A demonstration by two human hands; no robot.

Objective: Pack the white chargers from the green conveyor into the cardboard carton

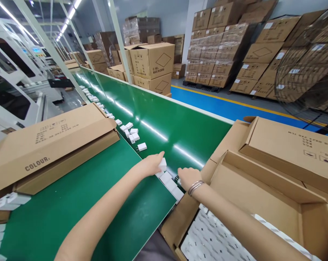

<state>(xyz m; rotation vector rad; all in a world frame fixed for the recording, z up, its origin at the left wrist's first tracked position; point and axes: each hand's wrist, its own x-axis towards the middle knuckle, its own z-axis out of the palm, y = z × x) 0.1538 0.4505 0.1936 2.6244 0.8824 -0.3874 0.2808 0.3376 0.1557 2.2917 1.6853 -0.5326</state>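
My left hand (150, 165) is closed on a white plug-in charger (162, 165) over the near edge of the green conveyor belt (196, 127). Beside it, several white chargers stand pressed together in a row (169, 182) along that edge. My right hand (190, 178), with metal bangles on the wrist, is curled at the far side of this row. Dark prongs show by its fingertips, and its fingers hide most of what they grip. Further up the belt lie loose chargers, one with its prongs showing (142, 146). Under my right forearm, an open carton (264, 181) holds packed white pieces (215, 235).
A flattened-looking carton (57, 141) rests on the green side table (98, 192) at left, with white chargers (13, 200) near it. Another carton (291, 152) lies behind the open one. Stacked cartons (153, 61) and a fan (302, 72) stand beyond the belt.
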